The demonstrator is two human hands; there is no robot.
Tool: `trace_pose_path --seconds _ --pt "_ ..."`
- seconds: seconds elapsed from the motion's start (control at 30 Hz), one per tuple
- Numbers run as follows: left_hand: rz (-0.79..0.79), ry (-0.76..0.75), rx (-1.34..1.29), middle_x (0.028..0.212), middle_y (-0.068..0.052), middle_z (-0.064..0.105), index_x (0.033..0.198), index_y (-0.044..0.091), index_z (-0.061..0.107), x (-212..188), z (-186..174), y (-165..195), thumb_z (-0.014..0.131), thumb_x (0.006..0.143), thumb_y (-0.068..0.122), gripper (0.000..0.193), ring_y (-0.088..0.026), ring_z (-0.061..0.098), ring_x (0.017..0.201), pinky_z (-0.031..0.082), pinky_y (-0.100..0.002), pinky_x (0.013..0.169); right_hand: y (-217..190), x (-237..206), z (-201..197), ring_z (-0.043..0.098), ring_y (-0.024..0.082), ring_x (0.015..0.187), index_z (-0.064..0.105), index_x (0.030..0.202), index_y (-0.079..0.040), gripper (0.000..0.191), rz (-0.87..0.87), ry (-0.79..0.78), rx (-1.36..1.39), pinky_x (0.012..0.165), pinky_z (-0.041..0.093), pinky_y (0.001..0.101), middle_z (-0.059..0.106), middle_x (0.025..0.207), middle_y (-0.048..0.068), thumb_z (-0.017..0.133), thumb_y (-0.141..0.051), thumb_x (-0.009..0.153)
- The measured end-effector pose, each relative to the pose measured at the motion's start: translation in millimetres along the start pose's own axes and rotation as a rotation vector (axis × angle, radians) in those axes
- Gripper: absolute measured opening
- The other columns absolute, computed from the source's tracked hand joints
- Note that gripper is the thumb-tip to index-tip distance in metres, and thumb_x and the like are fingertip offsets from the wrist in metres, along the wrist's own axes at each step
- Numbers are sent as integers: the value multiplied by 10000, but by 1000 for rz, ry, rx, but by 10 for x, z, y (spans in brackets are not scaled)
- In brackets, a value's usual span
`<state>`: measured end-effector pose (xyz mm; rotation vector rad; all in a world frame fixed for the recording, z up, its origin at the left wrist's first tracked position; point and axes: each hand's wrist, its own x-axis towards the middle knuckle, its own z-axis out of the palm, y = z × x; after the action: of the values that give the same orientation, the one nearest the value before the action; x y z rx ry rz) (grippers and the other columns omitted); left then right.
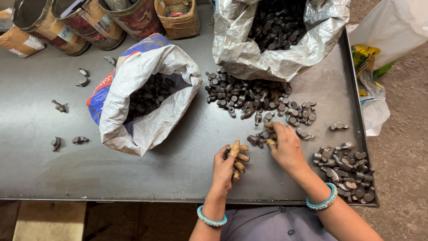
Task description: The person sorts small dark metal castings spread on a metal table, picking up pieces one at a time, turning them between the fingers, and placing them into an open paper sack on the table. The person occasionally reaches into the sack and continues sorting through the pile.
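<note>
Sacks (147, 107) of dark metal parts (249, 96), right hand (285, 147) picking one, left hand (225, 165) curled, contents unclear

Both forearms reach up from the lower edge, each wrist ringed by a turquoise beaded bangle. The left hand (226, 164) is half curled, palm turned inward, its fingertips capped in tan wrappings. The right hand (285, 147) lies palm down, fingers bent forward, tips likewise wrapped.

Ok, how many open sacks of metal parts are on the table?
2: a white woven sack left of centre, and a silvery sack at the top, spilling parts toward the hands. None seems hidden.
</note>
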<state>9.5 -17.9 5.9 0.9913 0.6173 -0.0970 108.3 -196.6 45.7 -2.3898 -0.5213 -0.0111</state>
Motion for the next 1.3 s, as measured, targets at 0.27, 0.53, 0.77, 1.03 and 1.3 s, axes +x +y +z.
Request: trace_pose_path --seconds 0.27,0.53,0.77,1.03,1.3 --pt "4 54 -3 997 -133 793 1163 13 693 16 130 31 626 981 162 245 -115 604 466 334 -238 329 437 0 -44 690 197 950 629 1163 26 322 366 -156 905 790 613 343 711 1046 112 689 56 848" --pt "26 -83 -14 1069 -133 789 1221 4 700 157 314 -88 613 1005 180 292 -105 621 499 399 -231 374 638 -164 -247 700 198 911 614 1216 31 332 711 -251 1258 726 600 323 740 1072 150 650 7 887" --pt "0 -116 -173 908 -88 733 1182 -11 704 67 404 -191 639 1032 321 370 -109 641 559 473 -239 438 552 -184 -272 692 177 901 676 1210 34 307 670 -421 1258 693 572 311 737 1061 133 677 -59 918" --pt "-88 -46 -284 802 -105 739 996 41 679 -44 260 -85 685 978 366 326 -109 601 500 386 -225 362 75 69 -41 658 237 883 731 1063 -99 370 -3 -51 145 749 555 344 704 942 69 853 -144 716" --pt "108 38 36 772 -55 730 962 -6 723 -108 113 73 806 878 157 201 -89 613 518 376 -229 366 -22 103 167 742 183 939 698 1055 -82 215 125 -130 206 842 587 330 775 984 56 767 -53 853"
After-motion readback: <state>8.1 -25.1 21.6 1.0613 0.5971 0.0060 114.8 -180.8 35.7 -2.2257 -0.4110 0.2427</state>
